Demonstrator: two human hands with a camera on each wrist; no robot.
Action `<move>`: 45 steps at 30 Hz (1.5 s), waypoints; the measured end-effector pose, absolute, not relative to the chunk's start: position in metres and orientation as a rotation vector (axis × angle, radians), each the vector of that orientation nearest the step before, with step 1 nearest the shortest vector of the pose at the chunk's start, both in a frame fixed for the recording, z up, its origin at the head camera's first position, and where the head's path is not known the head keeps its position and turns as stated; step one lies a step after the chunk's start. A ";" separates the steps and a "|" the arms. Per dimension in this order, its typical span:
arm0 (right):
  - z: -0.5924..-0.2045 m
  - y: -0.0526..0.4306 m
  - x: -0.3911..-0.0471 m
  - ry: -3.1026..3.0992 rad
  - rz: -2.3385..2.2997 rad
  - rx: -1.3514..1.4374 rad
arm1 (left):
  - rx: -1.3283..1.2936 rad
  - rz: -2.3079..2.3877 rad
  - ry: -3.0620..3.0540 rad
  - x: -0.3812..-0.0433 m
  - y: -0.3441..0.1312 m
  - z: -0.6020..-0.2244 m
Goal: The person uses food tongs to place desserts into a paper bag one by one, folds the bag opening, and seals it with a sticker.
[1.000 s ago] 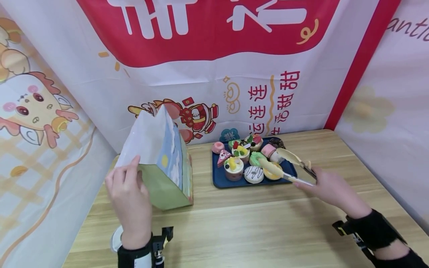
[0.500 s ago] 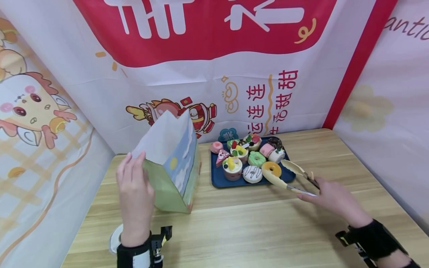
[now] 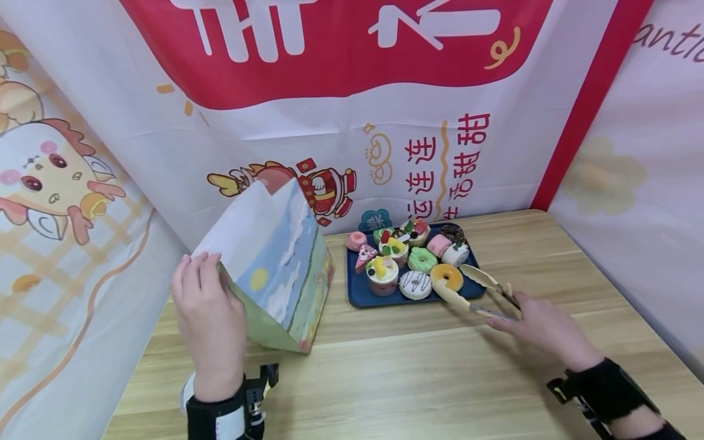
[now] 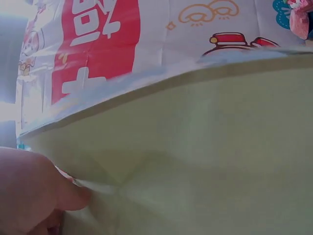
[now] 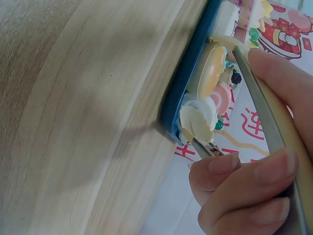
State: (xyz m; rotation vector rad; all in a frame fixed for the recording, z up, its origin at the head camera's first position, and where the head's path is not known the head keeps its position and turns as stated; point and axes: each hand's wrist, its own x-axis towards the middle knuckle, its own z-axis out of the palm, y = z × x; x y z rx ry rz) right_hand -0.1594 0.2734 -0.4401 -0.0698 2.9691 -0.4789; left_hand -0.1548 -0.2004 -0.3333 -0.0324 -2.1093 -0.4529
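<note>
My left hand [image 3: 211, 311] pinches the top edge of a paper bag [image 3: 291, 275] printed with blue sky, clouds and a yellow sun. In the left wrist view its thumb [image 4: 73, 196] lies on the bag's plain green side [image 4: 205, 137]. The bag leans, and its inside is hidden. My right hand [image 3: 547, 324] holds tongs [image 3: 453, 297] with cream tips, spread apart over the right front corner of a dark blue tray [image 3: 357, 297]. One tip is beside a yellow doughnut [image 3: 456, 278], the other near a white sweet [image 3: 455, 254]. The tongs hold nothing.
Several toy sweets share the tray, including a white striped doughnut [image 3: 415, 285], a green doughnut [image 3: 422, 260] and a fruit-topped cup [image 3: 382, 278]. A white object [image 3: 187, 394] is mostly hidden by my left wrist. Printed cloth [image 3: 308, 116] hangs behind the wooden table [image 3: 385, 379].
The tongs have drawn toward the tray's front right, uncovering the yellow doughnut, then stayed nearly still. The bag swung right, then its rim came back left and turned with my left hand.
</note>
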 end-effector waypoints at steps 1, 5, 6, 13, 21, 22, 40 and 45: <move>-0.440 0.273 -0.160 2.967 -0.471 -0.069 | -0.017 -0.452 -2.111 -0.155 -0.200 -0.332; -0.439 0.272 -0.162 2.958 -0.449 -0.068 | 0.004 -0.462 -2.112 -0.155 -0.199 -0.330; -0.439 0.272 -0.162 2.957 -0.447 -0.071 | -0.004 -0.471 -2.108 -0.156 -0.199 -0.330; -0.441 0.270 -0.163 2.952 -0.448 -0.080 | -0.082 -0.533 -2.136 -0.160 -0.202 -0.333; -0.443 0.269 -0.161 2.946 -0.467 -0.057 | -0.179 -0.532 -2.092 -0.164 -0.212 -0.341; -0.443 0.269 -0.161 2.949 -0.467 -0.057 | -0.189 -0.534 -2.088 -0.164 -0.213 -0.342; -0.439 0.276 -0.153 3.001 -0.549 -0.114 | -0.258 -0.663 -1.975 -0.158 -0.215 -0.341; -0.433 0.278 -0.154 2.971 -0.553 -0.104 | -0.247 -0.688 -1.915 -0.157 -0.213 -0.341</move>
